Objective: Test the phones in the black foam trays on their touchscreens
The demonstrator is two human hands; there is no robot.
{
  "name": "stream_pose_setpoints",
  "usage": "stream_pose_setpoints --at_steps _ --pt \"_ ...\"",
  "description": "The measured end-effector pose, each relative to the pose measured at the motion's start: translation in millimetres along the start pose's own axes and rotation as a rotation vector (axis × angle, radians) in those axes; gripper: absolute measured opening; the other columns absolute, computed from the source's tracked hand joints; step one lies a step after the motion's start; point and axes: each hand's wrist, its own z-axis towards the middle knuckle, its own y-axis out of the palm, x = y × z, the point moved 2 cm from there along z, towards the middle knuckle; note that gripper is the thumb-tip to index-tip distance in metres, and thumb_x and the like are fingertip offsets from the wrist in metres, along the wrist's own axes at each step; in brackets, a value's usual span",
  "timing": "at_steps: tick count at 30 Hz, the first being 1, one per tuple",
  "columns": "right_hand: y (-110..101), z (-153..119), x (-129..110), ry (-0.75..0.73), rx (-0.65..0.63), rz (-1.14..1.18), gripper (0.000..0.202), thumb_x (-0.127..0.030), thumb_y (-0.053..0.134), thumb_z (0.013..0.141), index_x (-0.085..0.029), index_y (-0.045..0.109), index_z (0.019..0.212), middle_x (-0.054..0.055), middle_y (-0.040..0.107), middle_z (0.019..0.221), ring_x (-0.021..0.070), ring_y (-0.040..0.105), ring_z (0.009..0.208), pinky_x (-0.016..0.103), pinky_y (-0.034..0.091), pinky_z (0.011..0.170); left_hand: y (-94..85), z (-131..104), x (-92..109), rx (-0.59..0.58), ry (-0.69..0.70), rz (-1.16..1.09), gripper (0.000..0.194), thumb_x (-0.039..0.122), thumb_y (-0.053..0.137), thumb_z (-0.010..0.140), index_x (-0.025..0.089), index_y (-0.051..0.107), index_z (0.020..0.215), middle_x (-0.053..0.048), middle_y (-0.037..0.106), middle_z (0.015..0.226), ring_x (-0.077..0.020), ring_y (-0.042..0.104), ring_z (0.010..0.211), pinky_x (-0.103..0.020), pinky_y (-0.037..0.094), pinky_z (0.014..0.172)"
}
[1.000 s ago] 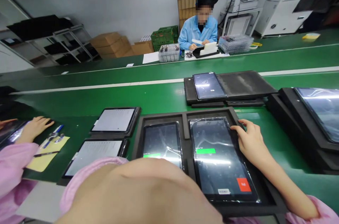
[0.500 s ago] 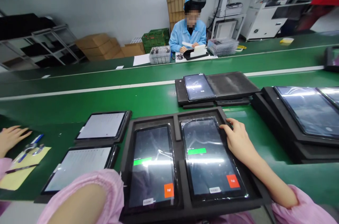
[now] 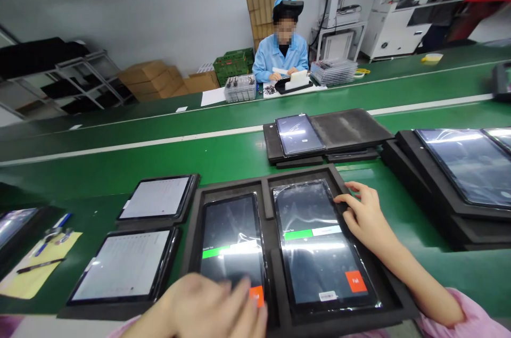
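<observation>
Two tablets lie side by side in a black foam tray (image 3: 268,231). Each dark screen shows a green bar with a white bar beside it and a red Fail square. My left hand (image 3: 215,303), blurred with its fingers stretched out, is over the lower part of the left tablet (image 3: 233,221) and partly covers its red square; contact with the glass cannot be told. At the upper right edge of the right tablet (image 3: 309,263), my right hand (image 3: 365,215) rests with loosely bent fingers, a fingertip at the edge. Neither hand holds anything.
Left of the tray lie two tablets with white screens (image 3: 155,197) (image 3: 122,263), then yellow paper (image 3: 43,269) with pens. Another tablet (image 3: 299,134) lies on black foam ahead; stacked trays (image 3: 431,189) stand right. Across the green bench sits a co-worker in blue (image 3: 279,56).
My left hand has come into view over the left tablet. White bars have appeared beside both green bars. Another person's hand at the far left is gone; a tablet shows there.
</observation>
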Motion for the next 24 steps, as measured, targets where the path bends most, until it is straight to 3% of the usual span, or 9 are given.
stream_pose_setpoints --at_steps 1,3,5,6,11,16,20,22,24 --pt "-4 0 -2 -0.054 -0.003 0.06 0.03 -0.01 0.045 0.087 -0.019 0.071 0.098 0.016 0.052 0.128 0.033 0.051 0.117 0.054 0.052 0.095 16.1 5 15 0.003 -0.005 -0.001 0.054 0.051 0.061 0.095 0.056 0.046 0.146 0.001 0.053 0.149 -0.0298 0.05 0.141 -0.055 0.048 0.114" --pt "-11 0 -8 -0.189 -0.057 0.162 0.03 -0.012 0.043 0.092 -0.021 0.072 0.097 0.014 0.056 0.126 0.0309 0.054 0.117 0.052 0.051 0.096 39.2 16 32 0.008 -0.02 -0.009 0.063 0.045 0.055 0.096 0.046 0.037 0.157 -0.003 0.042 0.161 -0.0376 0.036 0.15 -0.068 0.031 0.122" --pt "-17 -1 -12 -0.312 -0.127 0.21 0.031 -0.016 0.044 0.095 -0.024 0.073 0.098 0.013 0.06 0.126 0.03 0.057 0.114 0.052 0.049 0.096 52.4 23 35 0.003 -0.033 -0.023 0.069 0.042 0.048 0.1 0.03 0.024 0.164 -0.014 0.023 0.17 -0.0447 0.021 0.155 -0.078 0.019 0.119" --pt "-19 -1 -14 -0.359 -0.154 0.217 0.03 -0.02 0.045 0.096 -0.025 0.075 0.099 0.012 0.061 0.126 0.0304 0.057 0.114 0.053 0.049 0.096 56.8 25 33 -0.008 -0.036 -0.03 0.069 0.041 0.046 0.102 0.029 0.019 0.165 -0.017 0.015 0.171 -0.0457 0.016 0.156 -0.081 0.016 0.117" --pt "-20 -3 -15 -0.455 -0.242 0.195 0.03 -0.037 0.051 0.099 -0.032 0.08 0.101 0.01 0.064 0.128 0.032 0.057 0.112 0.053 0.047 0.096 71.7 29 24 -0.073 -0.046 -0.014 0.072 0.029 0.047 0.103 0.038 0.011 0.165 -0.017 0.008 0.172 -0.0467 0.011 0.156 -0.087 0.01 0.111" --pt "-16 -5 -7 -0.419 -0.233 0.189 0.05 -0.045 0.032 0.107 -0.032 0.081 0.104 0.011 0.062 0.133 0.033 0.056 0.115 0.054 0.045 0.096 61.7 18 16 -0.044 -0.095 -0.054 0.065 0.03 0.039 0.106 0.037 0.011 0.165 -0.015 0.01 0.172 -0.043 0.016 0.156 -0.084 0.009 0.114" --pt "-18 -6 3 -0.352 -0.157 0.296 0.067 -0.049 0.017 0.109 -0.028 0.08 0.098 0.012 0.061 0.131 0.0327 0.057 0.114 0.054 0.044 0.098 54.2 -4 -13 -0.051 -0.272 -0.136 0.061 0.027 0.032 0.105 0.039 0.019 0.163 -0.008 0.023 0.17 -0.0358 0.022 0.156 -0.077 0.011 0.12" --pt "-19 -4 -3 -0.359 -0.195 0.287 0.067 -0.052 0.018 0.109 -0.028 0.08 0.098 0.012 0.061 0.131 0.0334 0.056 0.116 0.055 0.044 0.1 57.2 -13 -28 -0.057 -0.318 -0.19 0.062 0.024 0.034 0.102 0.036 0.024 0.163 -0.008 0.021 0.17 -0.0341 0.021 0.157 -0.07 0.018 0.124" --pt "-16 -1 -20 -0.427 -0.319 0.23 0.059 -0.057 0.024 0.108 -0.031 0.078 0.112 0.013 0.057 0.139 0.035 0.053 0.122 0.058 0.042 0.102 62.0 -19 -39 -0.066 -0.308 -0.25 0.065 0.02 0.035 0.099 0.033 0.028 0.162 -0.008 0.018 0.171 -0.0322 0.019 0.158 -0.061 0.023 0.126"
